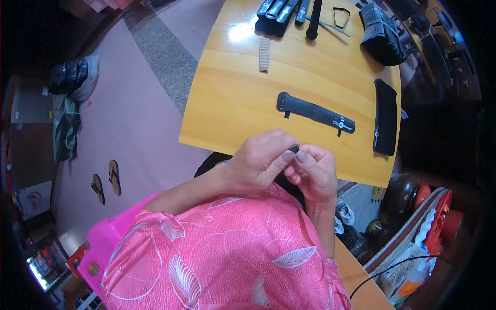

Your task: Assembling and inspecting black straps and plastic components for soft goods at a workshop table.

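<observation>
My left hand [258,159] and my right hand [316,173] meet in front of my chest, just off the table's near edge. Thumbs and fingertips of both pinch a small black piece [294,149]; most of it is covered, so its kind stays unclear. Beyond the hands, a flat black strap [315,113] with rounded left end and white print lies slantwise on the wooden table [232,103]. Two small black tabs stick out from its near edge.
Farther up lie a beige ribbed strip [264,55], a stack of black straps [276,18] and a bound black bundle [381,39]. A long black fabric piece [385,116] rests along the right edge. Flip-flops [113,177] and a pink plastic chair [111,235] are at left.
</observation>
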`<state>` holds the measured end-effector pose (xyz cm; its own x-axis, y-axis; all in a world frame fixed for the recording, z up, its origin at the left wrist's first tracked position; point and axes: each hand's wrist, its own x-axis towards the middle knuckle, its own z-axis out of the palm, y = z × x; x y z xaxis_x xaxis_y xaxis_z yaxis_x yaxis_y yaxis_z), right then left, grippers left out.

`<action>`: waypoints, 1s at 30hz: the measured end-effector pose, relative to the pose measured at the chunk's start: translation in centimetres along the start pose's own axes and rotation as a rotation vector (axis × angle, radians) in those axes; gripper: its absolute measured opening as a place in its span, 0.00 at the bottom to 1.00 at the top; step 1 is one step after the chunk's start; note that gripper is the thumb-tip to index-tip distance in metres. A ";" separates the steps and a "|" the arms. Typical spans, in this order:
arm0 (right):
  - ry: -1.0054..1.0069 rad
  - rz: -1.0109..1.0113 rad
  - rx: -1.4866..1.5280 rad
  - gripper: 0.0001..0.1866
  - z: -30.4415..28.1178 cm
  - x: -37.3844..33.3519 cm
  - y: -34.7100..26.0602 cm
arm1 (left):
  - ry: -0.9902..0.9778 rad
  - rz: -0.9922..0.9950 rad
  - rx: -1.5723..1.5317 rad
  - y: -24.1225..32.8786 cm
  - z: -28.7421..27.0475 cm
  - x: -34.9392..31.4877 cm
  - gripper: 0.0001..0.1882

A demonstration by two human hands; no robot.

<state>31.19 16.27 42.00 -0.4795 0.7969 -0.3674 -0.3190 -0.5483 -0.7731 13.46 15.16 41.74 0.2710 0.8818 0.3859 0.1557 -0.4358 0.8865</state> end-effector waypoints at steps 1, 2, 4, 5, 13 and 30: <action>0.003 -0.002 0.000 0.11 0.0 0.0 0.0 | -0.011 0.010 0.015 0.0 0.0 0.0 0.08; -0.015 0.007 0.032 0.11 0.0 0.0 0.0 | -0.014 0.012 0.013 0.0 0.0 0.0 0.08; -0.035 0.014 0.063 0.11 0.1 0.0 -0.2 | 0.024 0.006 0.004 -0.1 0.2 0.0 0.08; -0.015 0.022 0.033 0.10 0.4 0.0 -0.4 | 0.022 0.007 0.002 0.0 0.3 -0.1 0.08; 0.045 -0.004 -0.096 0.08 0.9 -0.2 -0.9 | 0.019 0.016 0.110 -0.3 0.4 -0.2 0.09; 0.309 -0.133 -0.153 0.10 2.2 1.5 1.2 | 0.293 -0.447 -0.106 -0.5 2.7 -0.7 0.05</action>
<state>28.33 16.21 41.62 -0.1647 0.9104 -0.3795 -0.2243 -0.4092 -0.8844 15.74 14.34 40.33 -0.0778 0.9969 0.0071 0.0948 0.0003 0.9955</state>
